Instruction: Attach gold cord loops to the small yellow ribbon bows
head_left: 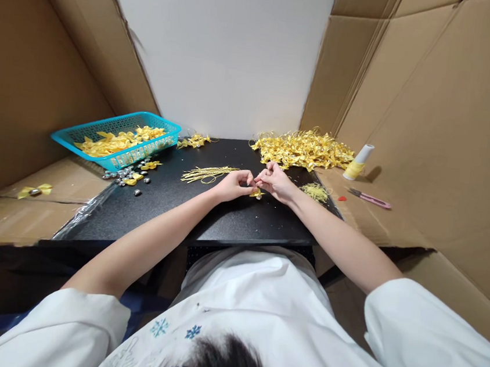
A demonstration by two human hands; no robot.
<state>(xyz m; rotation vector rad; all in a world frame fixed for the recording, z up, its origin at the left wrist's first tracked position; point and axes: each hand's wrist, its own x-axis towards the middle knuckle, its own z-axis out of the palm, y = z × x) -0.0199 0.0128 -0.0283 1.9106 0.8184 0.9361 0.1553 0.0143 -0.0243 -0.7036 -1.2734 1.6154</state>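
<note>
In the head view, a small yellow ribbon bow [257, 193] is pinched between the left hand [232, 184] and the right hand [276, 182] above the black table [232, 223]. Finished bows, apparently, are collected in the teal basket [162, 140]; a large ribbon pile [303, 149] is left.

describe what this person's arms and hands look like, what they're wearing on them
Both arms are bare from above the elbow down. Short, loose white sleeves cover the upper arms, part of a white top with small blue snowflake-like prints on the front. The left hand and right hand are bare: no gloves. No rings, watch or bracelets can be made out at this size.
</note>
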